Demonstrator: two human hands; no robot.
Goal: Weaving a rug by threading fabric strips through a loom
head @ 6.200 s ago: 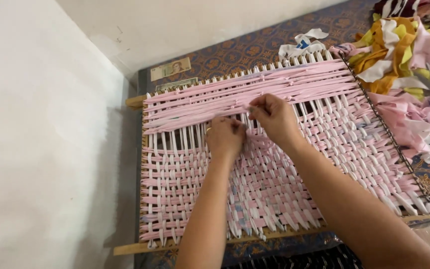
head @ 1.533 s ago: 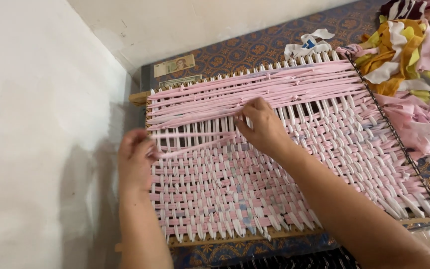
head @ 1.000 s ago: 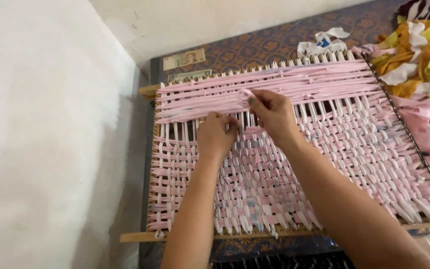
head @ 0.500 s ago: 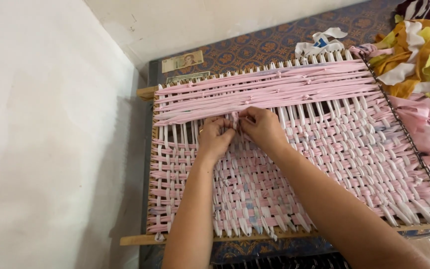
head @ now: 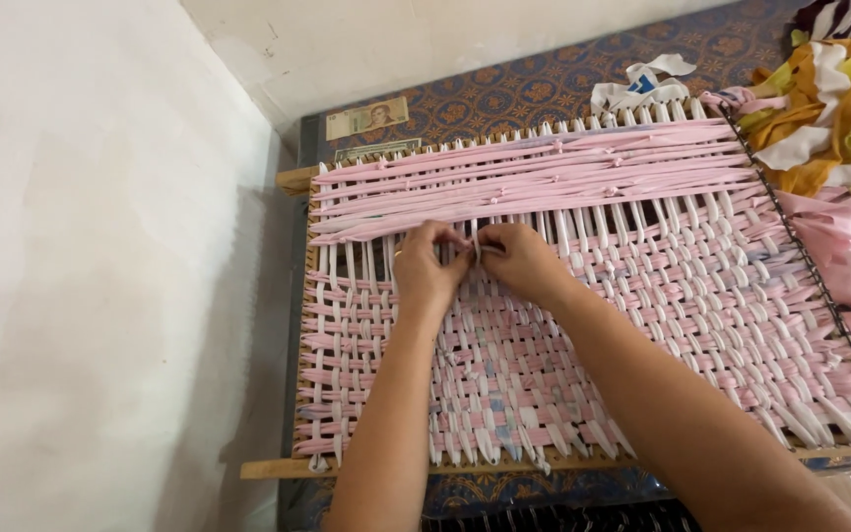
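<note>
Below and all around both hands lies a wide wooden weaving frame (head: pixel 288 179), filled with pink and white fabric strips (head: pixel 662 296) woven into a mat. Beneath the frame, showing beyond the hands and near the person's body, is a dark blue patterned cloth (head: pixel 544 89). To the left of the hands stands a plain pale wall (head: pixel 100 276). Far to the right of the hands sits a heap of fabric scraps (head: pixel 829 118) in yellow, orange, white and pink. Just beyond the hands, a band of loose pink strips (head: pixel 544 177) runs across the frame, not yet packed tight. Further beyond, on the patterned cloth, lies a banknote (head: pixel 366 117).

Left hand (head: pixel 425 266) and right hand (head: pixel 519 261) rest side by side on the weave, fingertips almost touching. Both pinch the same thin pink strip (head: pixel 475 242) between thumb and fingers, right at the edge where the finished weave meets the bare upright strips. Forearms reach in from the bottom of the view.
</note>
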